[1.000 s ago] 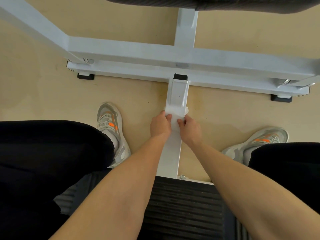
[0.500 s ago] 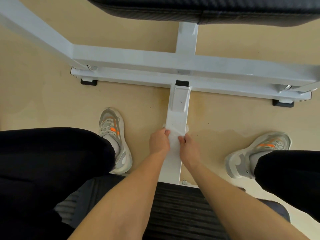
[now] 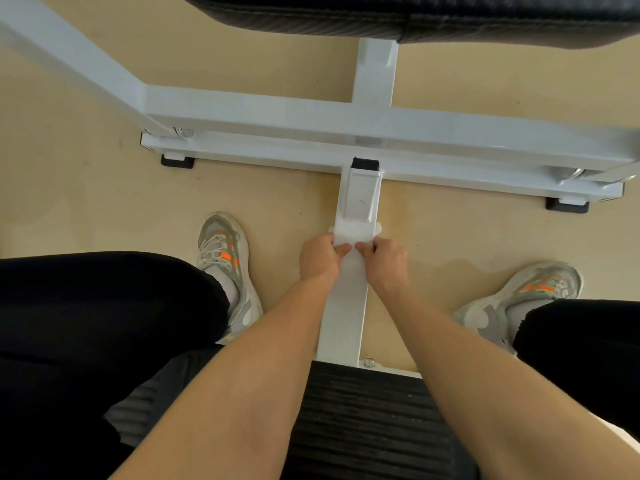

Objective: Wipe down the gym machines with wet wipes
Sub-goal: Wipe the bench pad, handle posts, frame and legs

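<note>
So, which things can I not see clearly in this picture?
Head view:
- Most fingers of the left hand and right hand: curled under, hidden by the hands' backs.
- Lower part of the wet wipe: under both hands.
- black pad: cut off by the top edge.
- Wipe's dampness: cannot tell.

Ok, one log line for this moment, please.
phase: wiping | left hand: grips wet wipe | right hand: grips wet wipe | wet wipe: laid across white center bar
</note>
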Demonstrator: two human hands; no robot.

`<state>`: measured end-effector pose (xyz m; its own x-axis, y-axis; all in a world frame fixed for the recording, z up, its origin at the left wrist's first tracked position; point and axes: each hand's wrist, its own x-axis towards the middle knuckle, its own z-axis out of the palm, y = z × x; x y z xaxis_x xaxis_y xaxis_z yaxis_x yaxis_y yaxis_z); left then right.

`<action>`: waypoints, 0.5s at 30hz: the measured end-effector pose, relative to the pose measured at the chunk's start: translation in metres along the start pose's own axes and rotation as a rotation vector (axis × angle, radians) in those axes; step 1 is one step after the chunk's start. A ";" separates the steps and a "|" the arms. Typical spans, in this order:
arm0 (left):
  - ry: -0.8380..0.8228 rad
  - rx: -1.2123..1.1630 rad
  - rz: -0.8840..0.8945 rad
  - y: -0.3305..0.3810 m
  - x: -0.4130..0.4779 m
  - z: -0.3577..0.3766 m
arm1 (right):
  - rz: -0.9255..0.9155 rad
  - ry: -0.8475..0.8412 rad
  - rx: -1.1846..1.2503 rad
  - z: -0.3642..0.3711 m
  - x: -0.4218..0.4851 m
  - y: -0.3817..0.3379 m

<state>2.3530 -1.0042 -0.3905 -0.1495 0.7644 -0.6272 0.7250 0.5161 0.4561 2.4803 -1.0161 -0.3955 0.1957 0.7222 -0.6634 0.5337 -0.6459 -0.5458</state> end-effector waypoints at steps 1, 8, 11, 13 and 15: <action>-0.020 0.002 -0.007 -0.010 -0.011 0.003 | -0.002 -0.022 0.017 0.004 -0.013 0.009; -0.087 -0.029 -0.075 -0.035 -0.042 0.012 | 0.068 -0.160 0.029 0.016 -0.059 0.037; -0.035 -0.011 -0.066 -0.013 -0.015 0.005 | 0.037 -0.073 0.034 0.004 -0.024 0.014; -0.039 0.062 -0.068 0.005 0.001 -0.001 | 0.039 -0.076 -0.041 -0.006 -0.002 -0.001; -0.067 0.146 -0.090 0.017 0.004 -0.006 | 0.056 -0.107 -0.157 -0.013 0.003 -0.009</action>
<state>2.3606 -0.9899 -0.3817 -0.1764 0.6874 -0.7046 0.8012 0.5161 0.3028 2.4869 -1.0045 -0.3855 0.1444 0.6501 -0.7460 0.6477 -0.6320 -0.4254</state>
